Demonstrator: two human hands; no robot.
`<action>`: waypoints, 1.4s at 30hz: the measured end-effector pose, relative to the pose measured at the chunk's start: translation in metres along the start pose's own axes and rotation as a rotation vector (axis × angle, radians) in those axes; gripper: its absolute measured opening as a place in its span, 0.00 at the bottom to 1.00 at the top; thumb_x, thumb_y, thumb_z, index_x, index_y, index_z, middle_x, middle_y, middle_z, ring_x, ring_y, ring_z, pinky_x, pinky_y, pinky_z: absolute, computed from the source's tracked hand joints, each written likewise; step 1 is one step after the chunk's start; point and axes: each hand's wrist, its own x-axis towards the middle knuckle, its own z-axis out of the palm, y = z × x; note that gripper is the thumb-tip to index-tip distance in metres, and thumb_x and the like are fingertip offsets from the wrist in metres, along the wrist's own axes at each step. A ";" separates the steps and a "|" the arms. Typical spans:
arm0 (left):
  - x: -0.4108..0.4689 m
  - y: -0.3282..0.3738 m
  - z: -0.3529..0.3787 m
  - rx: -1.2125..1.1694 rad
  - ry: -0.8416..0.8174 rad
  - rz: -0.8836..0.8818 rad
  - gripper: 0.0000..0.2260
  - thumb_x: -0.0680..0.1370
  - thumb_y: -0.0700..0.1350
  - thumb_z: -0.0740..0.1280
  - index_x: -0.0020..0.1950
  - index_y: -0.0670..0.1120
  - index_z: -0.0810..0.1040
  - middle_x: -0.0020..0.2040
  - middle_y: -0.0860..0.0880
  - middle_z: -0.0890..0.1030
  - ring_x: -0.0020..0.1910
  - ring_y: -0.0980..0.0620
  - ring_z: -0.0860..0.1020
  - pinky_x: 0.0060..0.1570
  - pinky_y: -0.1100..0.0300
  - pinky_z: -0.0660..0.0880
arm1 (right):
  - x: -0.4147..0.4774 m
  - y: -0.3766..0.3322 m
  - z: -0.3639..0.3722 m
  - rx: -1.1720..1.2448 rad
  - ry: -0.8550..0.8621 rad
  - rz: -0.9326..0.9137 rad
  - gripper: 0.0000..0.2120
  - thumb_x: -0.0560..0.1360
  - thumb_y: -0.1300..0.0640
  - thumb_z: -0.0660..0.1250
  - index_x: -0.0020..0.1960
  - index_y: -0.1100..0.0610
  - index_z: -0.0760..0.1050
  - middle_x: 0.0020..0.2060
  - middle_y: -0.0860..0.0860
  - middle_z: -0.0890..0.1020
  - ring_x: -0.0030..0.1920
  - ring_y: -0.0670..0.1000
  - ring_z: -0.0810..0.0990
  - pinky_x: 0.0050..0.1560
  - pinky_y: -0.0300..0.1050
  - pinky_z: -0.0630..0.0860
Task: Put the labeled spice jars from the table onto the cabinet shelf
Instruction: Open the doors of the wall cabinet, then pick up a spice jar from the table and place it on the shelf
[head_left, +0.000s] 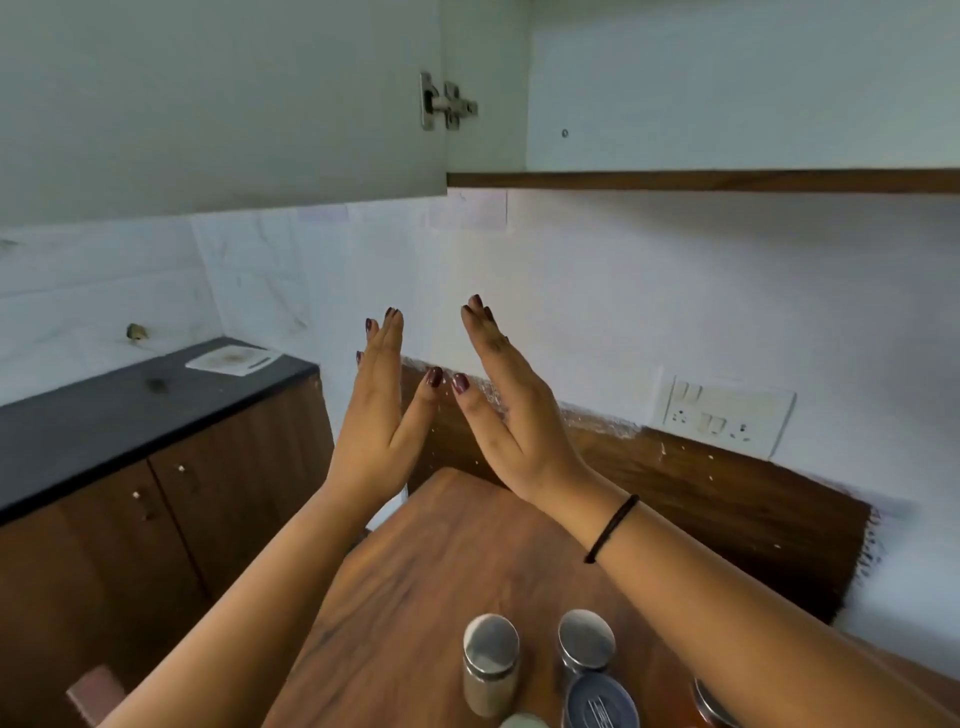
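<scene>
A person's left hand (382, 415) and right hand (506, 415) hover flat and empty above a wooden table (415, 571), palms facing and fingers straight. The spice jars (491, 660) stand bunched together at the table's near end, partly beneath the right forearm. Packed so closely, a reach for one jar could tip or shove its neighbour, and the lift to the cabinet shelf (701, 181) overhead risks a knock against its front edge or the open cabinet door (208, 104)
</scene>
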 end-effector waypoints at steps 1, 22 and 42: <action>-0.005 0.002 0.009 -0.024 0.000 -0.030 0.30 0.81 0.60 0.53 0.81 0.54 0.48 0.80 0.60 0.47 0.79 0.61 0.45 0.79 0.48 0.50 | -0.007 0.006 -0.004 0.016 0.009 0.020 0.27 0.83 0.53 0.57 0.79 0.57 0.54 0.79 0.51 0.57 0.79 0.46 0.54 0.77 0.47 0.59; -0.093 -0.006 0.107 -0.223 -0.031 -0.253 0.26 0.82 0.58 0.53 0.79 0.52 0.58 0.77 0.60 0.60 0.76 0.66 0.57 0.68 0.78 0.54 | -0.120 0.053 -0.026 0.285 0.120 0.311 0.25 0.82 0.55 0.56 0.76 0.63 0.61 0.76 0.54 0.65 0.77 0.48 0.61 0.74 0.43 0.64; -0.166 -0.121 0.129 -0.284 -0.416 -0.565 0.29 0.77 0.62 0.57 0.77 0.54 0.62 0.76 0.58 0.65 0.75 0.59 0.63 0.74 0.46 0.64 | -0.199 0.104 0.068 0.288 0.127 0.834 0.29 0.78 0.54 0.64 0.76 0.57 0.61 0.74 0.49 0.69 0.74 0.44 0.67 0.71 0.41 0.68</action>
